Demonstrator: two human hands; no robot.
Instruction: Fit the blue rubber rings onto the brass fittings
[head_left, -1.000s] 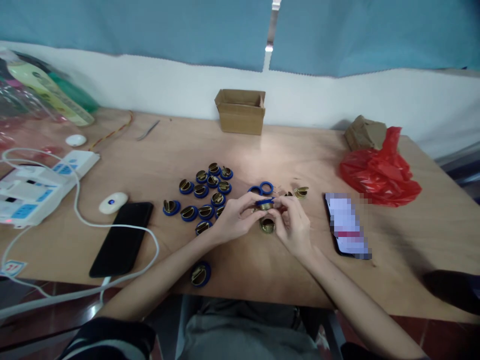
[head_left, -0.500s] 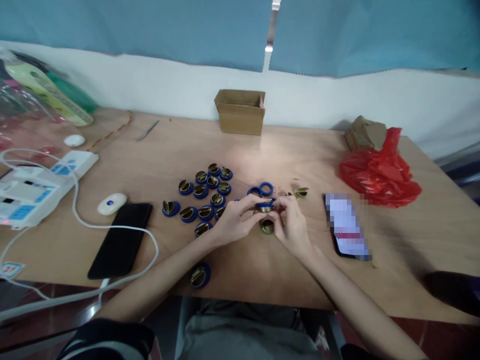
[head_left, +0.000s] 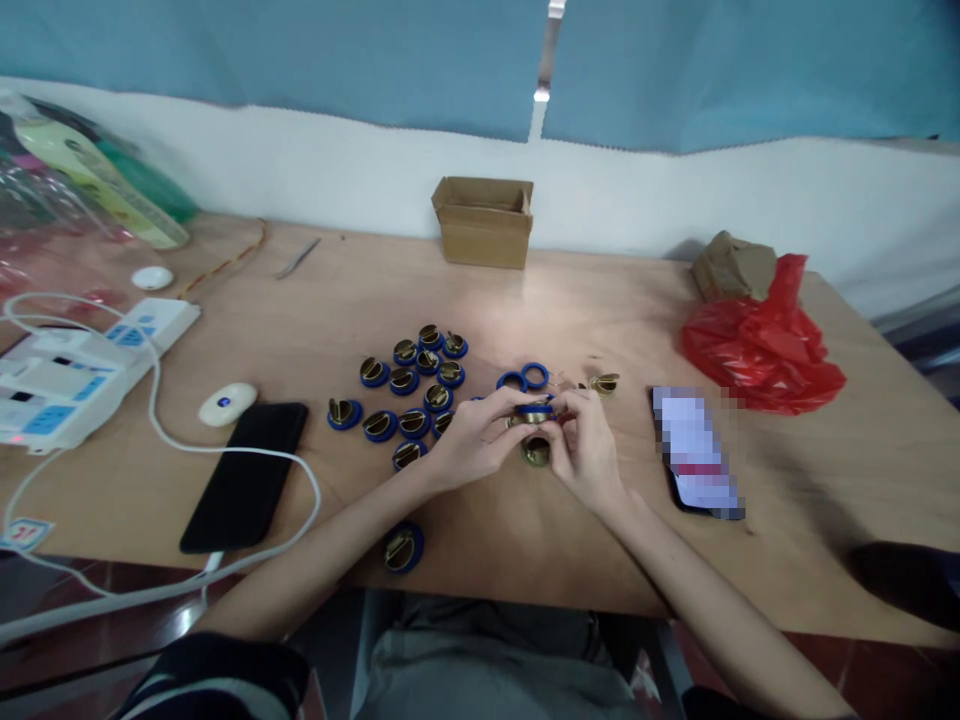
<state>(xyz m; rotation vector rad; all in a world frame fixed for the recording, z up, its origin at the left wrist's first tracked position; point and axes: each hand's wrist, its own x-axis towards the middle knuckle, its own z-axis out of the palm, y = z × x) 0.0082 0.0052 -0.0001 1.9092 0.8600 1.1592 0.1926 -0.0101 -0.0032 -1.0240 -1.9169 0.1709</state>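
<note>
Between my fingertips sits a brass-coloured round part with a blue ring (head_left: 534,410). My left hand (head_left: 474,437) pinches its left side, while my right hand (head_left: 589,450) grips it from the right. Just below lies a loose brass-coloured round part (head_left: 535,451) on the table. Behind my hands rest two blue rings, one of them a plain ring (head_left: 535,376). Another brass-coloured part (head_left: 604,383) lies to the right. Several blue-ringed brass pieces (head_left: 412,422) are grouped on the left, and a single blue-ringed piece (head_left: 403,547) is near the front edge.
A cardboard box (head_left: 484,235) stands at the back. On the right are a lit phone (head_left: 694,450) and a red plastic bag (head_left: 757,345). A dark phone (head_left: 244,480), a white cable (head_left: 307,470) and a power strip (head_left: 67,385) occupy the left; tweezers (head_left: 298,259) lie behind.
Both hands keep their grip on the blue-ringed brass part with hardly any movement. The whole view has shifted very slightly.
</note>
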